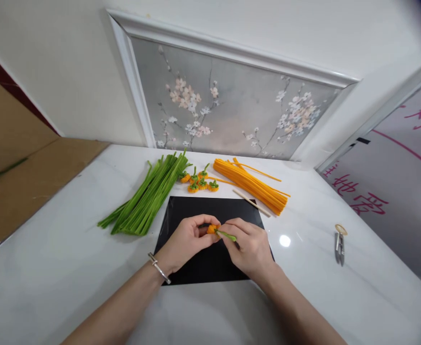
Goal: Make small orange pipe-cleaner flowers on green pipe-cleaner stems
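Head view. A: "Where is the orange piece (pixel 212 229)?"

B: "Above the black mat (pixel 210 268), pinched between left hand (pixel 192 238) thumb and fingers (1 bracelet (pixel 159 268) encircles that wrist)."

A: "And the right hand (pixel 249 244)?"

B: "Fingertips pinch 1 green strip (pixel 229 236) at the piece. Beyond: 1 green bundle (pixel 153 196), 1 orange bundle (pixel 251 186)."

orange: the bundle of fuzzy stems (pixel 251 186); also the small piece between the fingers (pixel 212 229), with a green strip (pixel 228 235). green: the other stem bundle (pixel 149 196). finished pieces (pixel 202 183): orange bodies, green tops. mat (pixel 210 258): plain black. tabletop (pixel 305 287): white, faint grey veining. wall panel (pixel 228 105): grey ground, white and pale pink blossoms, frame white. board (pixel 404 182): pale, magenta writing. bracelet (pixel 159 269): silver-coloured.
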A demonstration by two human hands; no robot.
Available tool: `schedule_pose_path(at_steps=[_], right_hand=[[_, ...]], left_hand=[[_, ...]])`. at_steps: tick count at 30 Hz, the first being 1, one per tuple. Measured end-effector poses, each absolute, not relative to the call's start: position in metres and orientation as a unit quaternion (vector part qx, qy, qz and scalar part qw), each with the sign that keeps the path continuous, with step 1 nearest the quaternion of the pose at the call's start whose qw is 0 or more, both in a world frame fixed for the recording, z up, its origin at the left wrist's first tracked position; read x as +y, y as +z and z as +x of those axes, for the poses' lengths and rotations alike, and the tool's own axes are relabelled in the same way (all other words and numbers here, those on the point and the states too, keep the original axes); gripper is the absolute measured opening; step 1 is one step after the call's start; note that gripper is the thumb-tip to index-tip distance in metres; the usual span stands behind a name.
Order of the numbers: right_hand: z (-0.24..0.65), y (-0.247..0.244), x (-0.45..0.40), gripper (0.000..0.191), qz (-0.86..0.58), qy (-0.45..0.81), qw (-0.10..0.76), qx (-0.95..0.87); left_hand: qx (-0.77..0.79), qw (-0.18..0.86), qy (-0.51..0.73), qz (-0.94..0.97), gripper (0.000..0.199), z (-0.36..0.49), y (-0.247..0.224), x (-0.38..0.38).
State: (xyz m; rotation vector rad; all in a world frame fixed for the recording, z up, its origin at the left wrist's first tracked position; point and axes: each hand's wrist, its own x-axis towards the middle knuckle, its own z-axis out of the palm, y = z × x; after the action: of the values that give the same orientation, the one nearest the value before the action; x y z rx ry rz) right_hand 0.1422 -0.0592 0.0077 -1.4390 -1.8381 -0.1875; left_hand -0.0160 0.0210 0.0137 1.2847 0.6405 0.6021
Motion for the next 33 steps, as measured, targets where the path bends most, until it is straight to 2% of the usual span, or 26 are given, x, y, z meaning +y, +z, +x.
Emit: schedule_pose_path(at_steps=[5,7,9,11,14,16,17,20,25,29,33], right_hand=[[0.135,0.007,-0.059,0.017,-0.589,-0.144,0.351,-0.714],[0.132,0.006,-0.058,0.018,-0.609,-0.118,0.368,-0.693],[0.131,0.005,-0.058,0.018,-0.621,-0.072,0.395,-0.673],[0.133,0.005,-0.058,0.017,-0.616,-0.038,0.416,-0.668],[0.14,0.005,-0.06,0.016,-0.581,-0.04,0.421,-0.696],[0.144,0.007,-0.061,0.016,-0.553,-0.062,0.41,-0.723],[0.146,0.008,-0.062,0.016,-0.541,-0.075,0.403,-0.734],[0.148,0.01,-0.063,0.017,-0.512,-0.109,0.378,-0.763],[0.147,0.01,-0.062,0.018,-0.503,-0.164,0.353,-0.772],[0.141,0.007,-0.062,0.016,-0.535,-0.15,0.406,-0.726],[0.13,0.006,-0.064,0.015,-0.576,0.052,0.541,-0.61]], left_hand=[[0.313,0.556,0.337,0.693,0.014,-0.009,0.006,0.008],[0.336,0.48,0.389,0.711,0.012,-0.006,0.002,0.0],[0.337,0.461,0.414,0.709,0.014,-0.003,0.0,-0.007],[0.302,0.513,0.419,0.686,0.021,-0.002,0.001,-0.009],[0.253,0.674,0.393,0.572,0.034,-0.005,0.006,-0.005],[0.261,0.782,0.313,0.472,0.026,-0.008,0.01,0.002],[0.268,0.817,0.254,0.443,0.03,-0.01,0.011,0.005],[0.271,0.84,0.172,0.437,0.04,-0.014,0.013,0.012],[0.268,0.809,0.215,0.476,0.028,-0.015,0.013,0.013],[0.274,0.734,0.299,0.544,0.026,-0.01,0.011,0.004],[0.246,0.483,0.427,0.724,0.035,-0.008,0.004,-0.005]])
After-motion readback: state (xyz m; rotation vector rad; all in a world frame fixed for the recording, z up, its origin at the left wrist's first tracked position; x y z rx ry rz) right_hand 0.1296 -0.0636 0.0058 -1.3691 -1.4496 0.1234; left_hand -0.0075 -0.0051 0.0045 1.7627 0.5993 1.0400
